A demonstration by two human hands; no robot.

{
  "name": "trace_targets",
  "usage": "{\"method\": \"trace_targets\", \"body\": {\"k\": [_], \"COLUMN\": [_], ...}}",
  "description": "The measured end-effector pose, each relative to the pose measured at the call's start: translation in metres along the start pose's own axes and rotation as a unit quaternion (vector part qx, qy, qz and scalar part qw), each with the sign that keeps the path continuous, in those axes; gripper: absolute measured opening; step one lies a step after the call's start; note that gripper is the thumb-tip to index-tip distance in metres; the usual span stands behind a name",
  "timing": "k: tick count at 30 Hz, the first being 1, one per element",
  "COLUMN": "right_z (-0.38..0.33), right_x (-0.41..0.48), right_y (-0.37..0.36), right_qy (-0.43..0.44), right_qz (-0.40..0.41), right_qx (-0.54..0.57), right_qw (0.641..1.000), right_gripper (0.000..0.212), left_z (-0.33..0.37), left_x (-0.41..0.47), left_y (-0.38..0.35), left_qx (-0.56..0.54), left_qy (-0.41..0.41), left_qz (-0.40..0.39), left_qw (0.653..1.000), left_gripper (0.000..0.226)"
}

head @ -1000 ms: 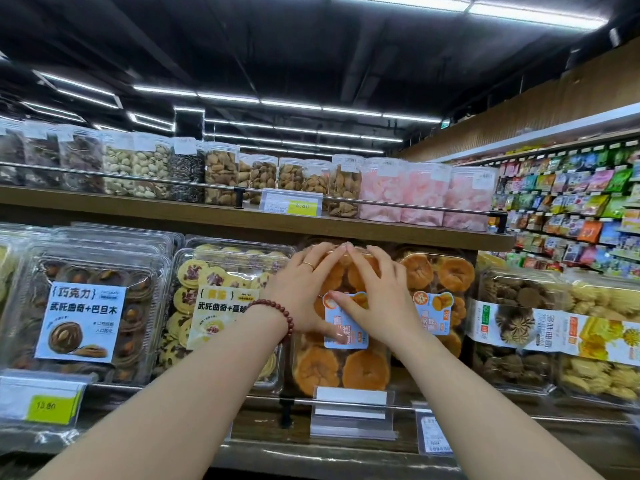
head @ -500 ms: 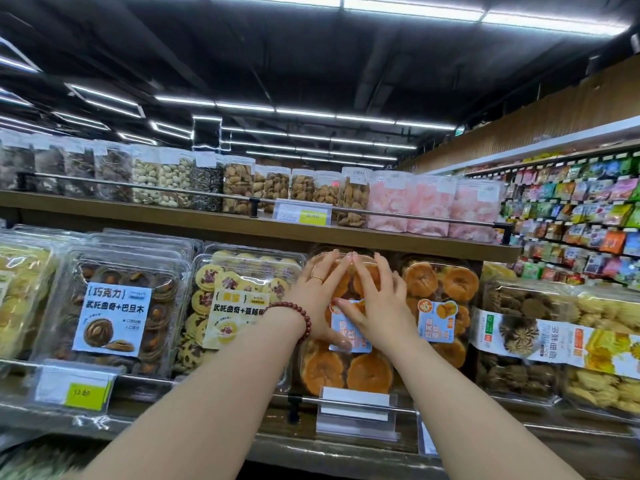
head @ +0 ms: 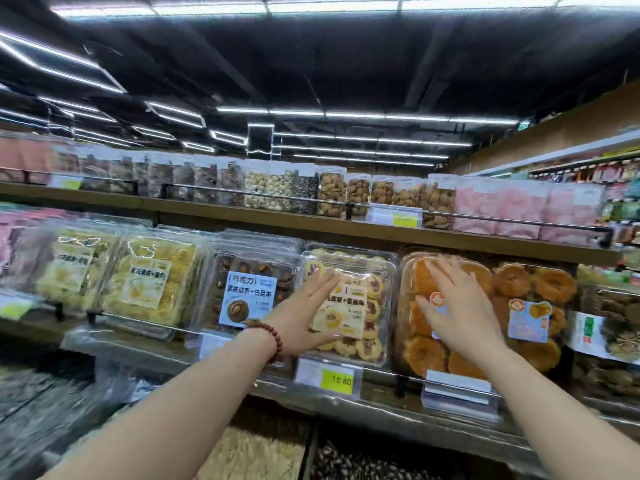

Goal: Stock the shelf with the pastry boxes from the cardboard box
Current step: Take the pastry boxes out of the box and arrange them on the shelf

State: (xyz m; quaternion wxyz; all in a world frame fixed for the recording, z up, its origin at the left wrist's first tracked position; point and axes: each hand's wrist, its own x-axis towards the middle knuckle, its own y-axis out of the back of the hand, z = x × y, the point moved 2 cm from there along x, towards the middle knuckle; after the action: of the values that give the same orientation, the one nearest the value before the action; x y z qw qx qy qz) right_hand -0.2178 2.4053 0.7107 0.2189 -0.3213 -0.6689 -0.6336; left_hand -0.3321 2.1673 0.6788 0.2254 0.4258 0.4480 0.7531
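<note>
A clear pastry box of orange ring pastries (head: pixel 420 348) stands upright on the middle shelf (head: pixel 381 393). My right hand (head: pixel 457 306) lies flat against its front, fingers straight. My left hand (head: pixel 308 310), with a red bead bracelet on the wrist, has its fingers spread over the neighbouring box of jam cookies (head: pixel 370 306). A second box of orange pastries (head: pixel 540 306) stands to the right. The cardboard box is not in view.
Left of my hands stand a chocolate cookie box (head: pixel 249 289) and yellow pastry boxes (head: pixel 152 278). The upper shelf (head: pixel 311 223) carries tubs of nuts and pink snacks. A rail with price tags (head: pixel 337 377) runs along the shelf front.
The view has swung left. My left hand has moved off the orange pastry box onto the jam cookie box; my right hand stays on the orange pastry box.
</note>
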Motion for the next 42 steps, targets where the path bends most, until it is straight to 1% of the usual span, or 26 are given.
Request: {"method": "trace_targets", "body": {"k": [4, 6, 8, 11, 12, 15, 17, 18, 20, 21, 22, 23, 24, 25, 26, 27, 28, 29, 30, 31, 32, 33, 35, 37, 38, 42], "right_z": [-0.059, -0.090, -0.123, -0.157, -0.164, -0.194, -0.215, -0.221, -0.232, -0.234, -0.232, -0.232, -0.228, -0.222, -0.209, -0.195, -0.178, -0.163, -0.148, -0.136, -0.124, -0.115, -0.105, -0.103, -0.102, -0.100], "right_x": [-0.001, -0.001, -0.001, -0.003, -0.005, -0.007, -0.008, -0.006, -0.003, -0.004, -0.003, 0.000, 0.001, 0.003, 0.005, 0.007, 0.007, 0.006, 0.006, 0.004, 0.005, 0.005, 0.008, 0.012, 0.012, 0.014], "right_y": [-0.025, -0.038, -0.055, -0.079, -0.087, -0.107, -0.120, -0.128, -0.139, -0.141, -0.145, -0.142, -0.137, -0.131, -0.127, -0.122, -0.120, -0.116, -0.119, -0.120, -0.124, -0.127, -0.134, -0.142, -0.145, -0.154], "right_qy": [-0.041, -0.090, -0.161, -0.240, -0.259, -0.264, -0.269, -0.277, -0.274, -0.266, -0.258, -0.246, -0.229, -0.217, -0.218, -0.230, -0.237, -0.225, -0.205, -0.179, -0.156, -0.136, -0.120, -0.121, -0.124, -0.126], "right_qz": [-0.008, -0.034, -0.084, -0.163, -0.185, -0.232, -0.232, -0.213, -0.173, -0.168, -0.177, -0.181, -0.177, -0.165, -0.140, -0.118, -0.104, -0.105, -0.121, -0.144, -0.173, -0.192, -0.206, -0.203, -0.199, -0.189], "right_qx": [0.086, 0.154, 0.229, 0.275, 0.286, 0.343, 0.364, 0.366, 0.349, 0.350, 0.362, 0.379, 0.395, 0.396, 0.378, 0.332, 0.271, 0.198, 0.120, 0.045, -0.018, -0.058, -0.085, -0.100, -0.108, -0.106], "right_qw": [0.995, 0.983, 0.956, 0.917, 0.904, 0.871, 0.861, 0.863, 0.879, 0.882, 0.878, 0.874, 0.872, 0.877, 0.889, 0.907, 0.927, 0.948, 0.964, 0.972, 0.972, 0.970, 0.967, 0.966, 0.966, 0.968], "right_gripper": [0.065, 0.067, 0.070, 0.075, 0.075, 0.076, 0.084, 0.089, 0.094, 0.093, 0.088, 0.077, 0.062, 0.053, 0.052, 0.055, 0.058, 0.060, 0.062, 0.065, 0.071, 0.078, 0.092, 0.100, 0.103, 0.104], "left_z": [-0.071, -0.100, -0.130, -0.163, -0.167, -0.164, -0.152, -0.146, -0.138, -0.135, -0.133, -0.130, -0.127, -0.123, -0.117, -0.110, -0.101, -0.090, -0.079, -0.069, -0.060, -0.054, -0.047, -0.046, -0.046, -0.049], "left_x": [-0.043, -0.062, -0.077, -0.085, -0.085, -0.079, -0.070, -0.065, -0.057, -0.053, -0.050, -0.047, -0.044, -0.040, -0.034, -0.032, -0.028, -0.024, -0.017, -0.010, 0.001, 0.010, 0.028, 0.042, 0.046, 0.053], "left_y": [0.031, 0.042, 0.053, 0.060, 0.059, 0.054, 0.046, 0.042, 0.036, 0.033, 0.030, 0.029, 0.027, 0.024, 0.021, 0.019, 0.015, 0.009, -0.001, -0.010, -0.020, -0.029, -0.042, -0.051, -0.053, -0.062], "left_qx": [-0.008, 0.003, 0.025, 0.035, 0.035, 0.032, 0.021, 0.018, 0.027, 0.033, 0.035, 0.034, 0.036, 0.043, 0.057, 0.075, 0.099, 0.133, 0.176, 0.222, 0.270, 0.321, 0.411, 0.455, 0.462, 0.451], "left_qy": [0.015, 0.016, 0.015, 0.038, 0.043, 0.028, -0.002, -0.016, -0.028, -0.027, -0.025, -0.023, -0.027, -0.041, -0.068, -0.095, -0.123, -0.142, -0.150, -0.145, -0.131, -0.111, -0.070, -0.036, -0.025, -0.025], "left_qz": [0.044, 0.059, 0.065, 0.051, 0.050, 0.040, 0.054, 0.057, 0.047, 0.037, 0.027, 0.021, 0.020, 0.025, 0.033, 0.031, 0.022, 0.009, 0.000, -0.013, -0.028, -0.052, -0.104, -0.136, -0.144, -0.143], "left_qw": [0.999, 0.998, 0.997, 0.997, 0.997, 0.998, 0.998, 0.998, 0.998, 0.998, 0.999, 0.999, 0.999, 0.998, 0.996, 0.992, 0.987, 0.981, 0.973, 0.964, 0.954, 0.939, 0.903, 0.879, 0.874, 0.881], "left_gripper": [0.091, 0.090, 0.093, 0.097, 0.097, 0.095, 0.091, 0.089, 0.084, 0.083, 0.081, 0.080, 0.079, 0.078, 0.077, 0.075, 0.073, 0.071, 0.069, 0.068, 0.068, 0.069, 0.074, 0.076, 0.075, 0.075]}}
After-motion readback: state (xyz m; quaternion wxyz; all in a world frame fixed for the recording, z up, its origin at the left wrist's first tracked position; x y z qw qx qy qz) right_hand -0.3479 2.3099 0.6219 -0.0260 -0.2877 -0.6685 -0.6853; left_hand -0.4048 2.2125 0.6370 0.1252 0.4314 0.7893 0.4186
